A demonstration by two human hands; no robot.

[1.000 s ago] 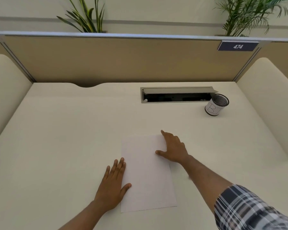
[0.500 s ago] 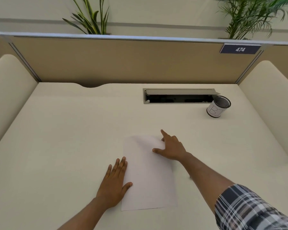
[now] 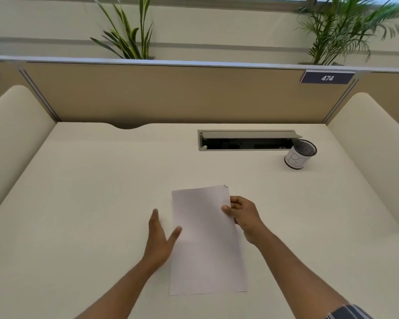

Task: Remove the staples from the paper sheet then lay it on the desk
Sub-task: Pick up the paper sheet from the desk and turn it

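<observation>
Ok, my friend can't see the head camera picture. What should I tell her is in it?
Two bare hands hold a white paper sheet over a cream desk: the right hand pinches its right edge and the left hand touches its left edge. A small cup stands far right beside an open cable slot.

We see a white paper sheet (image 3: 205,240) near the front middle of the desk (image 3: 90,192). Our right hand (image 3: 244,215) pinches its right edge, thumb on top, fingers curled beneath. Our left hand (image 3: 159,240) is flat-open at the sheet's left edge, thumb on the paper. A pen cup (image 3: 300,157) stands toward the back right corner, just beside an open cable tray (image 3: 247,140).
</observation>
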